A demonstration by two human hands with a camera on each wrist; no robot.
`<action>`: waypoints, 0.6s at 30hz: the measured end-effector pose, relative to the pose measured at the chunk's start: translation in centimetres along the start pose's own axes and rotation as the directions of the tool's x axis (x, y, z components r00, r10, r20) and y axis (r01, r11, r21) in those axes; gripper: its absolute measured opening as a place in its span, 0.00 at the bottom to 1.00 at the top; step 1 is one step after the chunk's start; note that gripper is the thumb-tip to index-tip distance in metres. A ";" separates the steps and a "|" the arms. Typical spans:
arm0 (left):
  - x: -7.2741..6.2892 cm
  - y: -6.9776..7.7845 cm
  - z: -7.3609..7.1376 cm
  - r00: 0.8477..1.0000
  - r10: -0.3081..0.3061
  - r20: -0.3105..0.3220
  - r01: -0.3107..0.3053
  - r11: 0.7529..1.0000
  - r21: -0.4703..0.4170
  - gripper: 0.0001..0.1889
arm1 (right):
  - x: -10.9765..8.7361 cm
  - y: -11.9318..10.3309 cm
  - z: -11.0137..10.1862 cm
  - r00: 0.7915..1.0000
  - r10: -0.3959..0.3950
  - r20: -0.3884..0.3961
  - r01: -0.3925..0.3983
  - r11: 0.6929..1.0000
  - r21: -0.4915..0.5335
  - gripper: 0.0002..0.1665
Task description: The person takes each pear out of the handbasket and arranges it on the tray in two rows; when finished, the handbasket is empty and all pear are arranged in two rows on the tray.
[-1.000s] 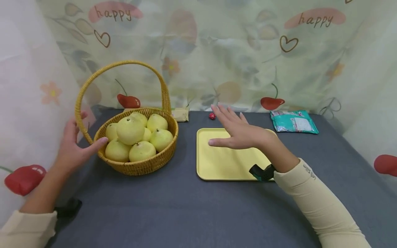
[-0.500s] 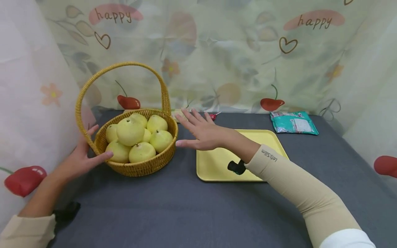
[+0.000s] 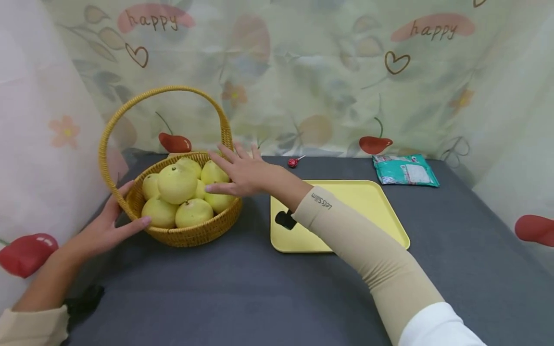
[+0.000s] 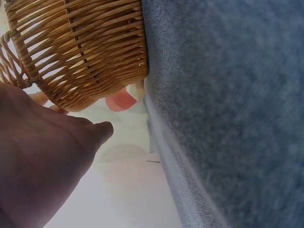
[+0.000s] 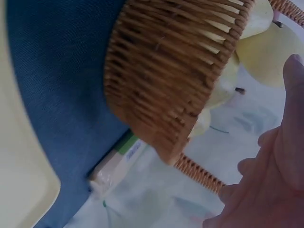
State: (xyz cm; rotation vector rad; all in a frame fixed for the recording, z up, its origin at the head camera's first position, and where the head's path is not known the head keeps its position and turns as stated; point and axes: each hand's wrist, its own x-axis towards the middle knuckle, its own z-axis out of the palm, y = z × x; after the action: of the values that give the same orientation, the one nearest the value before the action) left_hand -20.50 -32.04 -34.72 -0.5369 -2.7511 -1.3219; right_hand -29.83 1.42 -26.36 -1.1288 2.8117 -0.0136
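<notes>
A yellow wicker basket [image 3: 190, 237] with a tall arched handle stands at the left, heaped with several pale yellow pears [image 3: 177, 183]. My left hand [image 3: 106, 228] is at the basket's left side, thumb along the rim and fingers spread beside the foot of the handle. In the left wrist view that hand [image 4: 42, 147] lies close against the woven wall. Fingers spread, my right hand [image 3: 244, 173] hovers over the right side of the basket and holds nothing. The right wrist view shows this hand [image 5: 266, 175] above the rim, near the pears [image 5: 268, 52].
Right of the basket lies a yellow tray [image 3: 368, 211], partly under my right forearm. Behind it are a red lollipop [image 3: 293, 163] and, farther right, a teal packet [image 3: 406, 170]. A small wrapped packet [image 5: 116, 164] lies behind the basket. A printed curtain [image 3: 303, 72] closes the back.
My right hand has moved left from above the tray to over the basket's right side. My left hand has come in against the basket's left rim. The basket and pears stay put.
</notes>
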 end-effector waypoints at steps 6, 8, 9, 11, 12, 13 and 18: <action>0.0 -0.2 0.0 1.000 -0.014 0.005 0.014 1.000 0.003 0.52 | 2.1 -1.5 -0.4 0.999 -0.027 0.016 0.027 0.998 0.050 0.52; 0.0 -0.1 0.1 1.000 -0.019 0.008 0.019 1.000 0.007 0.52 | 2.8 -1.8 -0.5 0.999 -0.041 0.018 0.039 0.995 0.096 0.52; 0.0 -0.1 0.1 1.000 -0.021 0.011 0.021 1.000 0.008 0.52 | 3.1 -2.0 -0.5 0.999 -0.049 0.023 0.045 0.990 0.132 0.52; 0.0 0.0 0.1 0.999 -0.028 0.016 0.028 1.000 0.012 0.52 | 3.7 -2.2 -0.5 0.996 -0.080 0.031 0.071 0.972 0.224 0.53; -0.1 0.0 0.1 0.999 -0.033 0.018 0.033 0.999 0.015 0.52 | 3.9 -2.4 -0.5 0.994 -0.104 0.033 0.091 0.956 0.278 0.54; -0.1 0.0 0.1 0.999 -0.036 0.019 0.035 0.999 0.019 0.52 | 4.2 -2.6 -0.5 0.991 -0.127 0.034 0.109 0.937 0.332 0.54; -0.2 0.1 0.0 0.998 -0.053 0.024 0.052 0.998 0.025 0.52 | 5.2 -3.5 -0.1 0.974 -0.224 -0.004 0.191 0.820 0.540 0.58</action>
State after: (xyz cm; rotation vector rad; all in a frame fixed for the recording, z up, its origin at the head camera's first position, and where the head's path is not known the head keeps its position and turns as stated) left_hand -20.25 -32.07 -34.70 -0.4859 -2.8158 -1.2990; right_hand -31.12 -4.71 -26.64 -1.2406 2.3677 -0.7286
